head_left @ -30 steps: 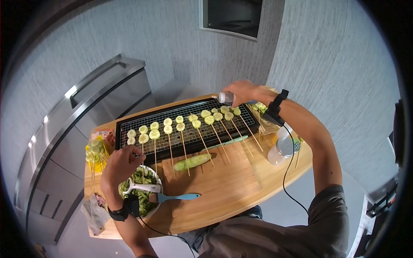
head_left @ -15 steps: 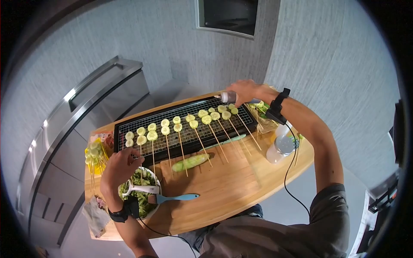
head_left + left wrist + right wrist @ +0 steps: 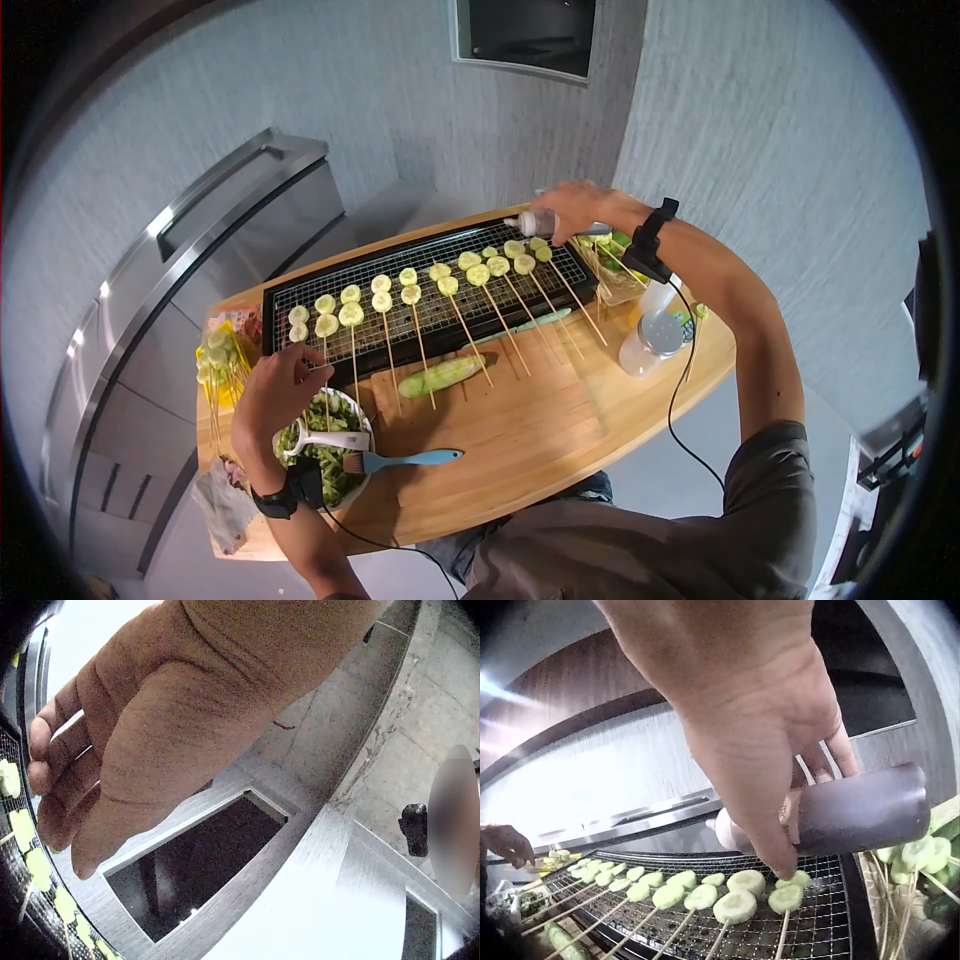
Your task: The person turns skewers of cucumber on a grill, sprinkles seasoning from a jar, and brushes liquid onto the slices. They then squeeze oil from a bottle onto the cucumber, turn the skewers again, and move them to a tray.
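Observation:
In the head view my right hand [image 3: 580,208] grips a squeeze bottle [image 3: 541,223] above the grill's back right part. The right wrist view shows the bottle [image 3: 862,810] lying sideways in the hand [image 3: 750,727], its pale nozzle pointing left. Below it, cucumber slices [image 3: 735,906] on wooden sticks lie in a row across the wire grill [image 3: 817,930]. My left hand [image 3: 272,392] hovers by the grill's front left corner, beside a skewer stick. Its fingers hang loosely bent with nothing visible between them in the left wrist view [image 3: 150,727].
A bowl of green pieces [image 3: 350,482] with a peeler [image 3: 340,439] across it stands front left, a blue brush [image 3: 420,458] beside it. A peeled cucumber [image 3: 440,376] lies before the grill. A jar [image 3: 650,345] stands right; more skewers [image 3: 222,360] lie left.
My right hand and the bottle have shifted slightly right over the grill. The left hand stays almost in place, and the head view has drifted a little.

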`<state>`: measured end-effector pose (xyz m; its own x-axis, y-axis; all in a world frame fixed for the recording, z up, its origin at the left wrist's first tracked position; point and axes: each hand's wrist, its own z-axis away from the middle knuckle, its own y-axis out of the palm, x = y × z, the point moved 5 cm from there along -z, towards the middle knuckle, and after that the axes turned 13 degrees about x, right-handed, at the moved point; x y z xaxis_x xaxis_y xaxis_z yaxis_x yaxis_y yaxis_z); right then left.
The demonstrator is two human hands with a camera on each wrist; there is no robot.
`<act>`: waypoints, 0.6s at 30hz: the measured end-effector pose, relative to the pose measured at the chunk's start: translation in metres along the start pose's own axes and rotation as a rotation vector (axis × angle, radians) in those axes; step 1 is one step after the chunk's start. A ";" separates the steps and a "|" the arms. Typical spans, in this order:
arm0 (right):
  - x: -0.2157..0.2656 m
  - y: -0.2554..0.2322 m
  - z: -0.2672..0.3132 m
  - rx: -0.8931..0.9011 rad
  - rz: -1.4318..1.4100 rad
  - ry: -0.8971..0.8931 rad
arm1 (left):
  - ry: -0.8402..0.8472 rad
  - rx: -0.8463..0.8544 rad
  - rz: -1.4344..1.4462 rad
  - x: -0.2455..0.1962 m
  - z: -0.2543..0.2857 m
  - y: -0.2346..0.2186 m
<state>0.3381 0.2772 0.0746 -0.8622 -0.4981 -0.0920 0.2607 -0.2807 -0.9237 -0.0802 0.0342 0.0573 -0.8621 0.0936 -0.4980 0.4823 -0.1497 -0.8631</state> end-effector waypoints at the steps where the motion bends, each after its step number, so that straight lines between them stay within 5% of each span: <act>1: 0.000 -0.001 0.001 0.020 -0.051 0.016 | -0.011 0.001 0.001 0.000 0.000 0.000; 18: -0.016 -0.003 0.005 -0.036 -0.007 -0.024 | 0.003 -0.014 0.007 0.005 0.001 0.001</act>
<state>0.3531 0.2819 0.0806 -0.8532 -0.5159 -0.0766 0.2382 -0.2547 -0.9372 -0.0842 0.0336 0.0543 -0.8583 0.0952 -0.5042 0.4904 -0.1369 -0.8607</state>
